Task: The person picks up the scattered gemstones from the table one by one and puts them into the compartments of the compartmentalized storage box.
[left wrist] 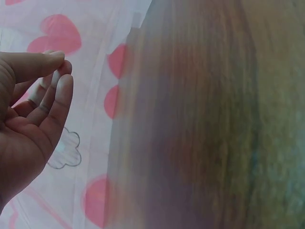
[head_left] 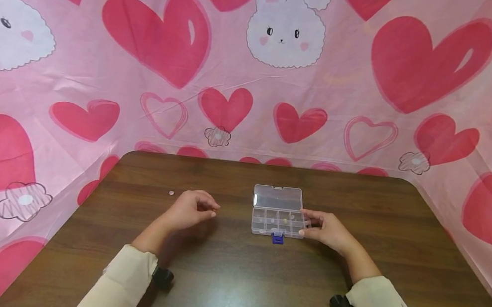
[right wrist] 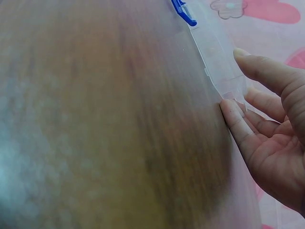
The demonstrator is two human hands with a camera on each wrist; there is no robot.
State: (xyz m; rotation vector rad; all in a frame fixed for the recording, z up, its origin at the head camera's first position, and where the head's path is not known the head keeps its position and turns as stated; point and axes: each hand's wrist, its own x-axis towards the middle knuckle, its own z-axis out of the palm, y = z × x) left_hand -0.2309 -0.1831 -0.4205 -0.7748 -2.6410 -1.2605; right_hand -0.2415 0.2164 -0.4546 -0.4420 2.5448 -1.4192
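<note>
Organizer box (head_left: 276,217) | long axis left-right, lid open | right hand (head_left: 328,230) touching

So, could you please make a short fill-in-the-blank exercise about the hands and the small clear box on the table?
1. The lid of the clear plastic box is ____.
2. The ____ hand touches the side of the box.
3. The box's latch is ____ in colour.
4. The left hand hovers above the wooden ____.

Missing words: open; right; blue; table
</note>
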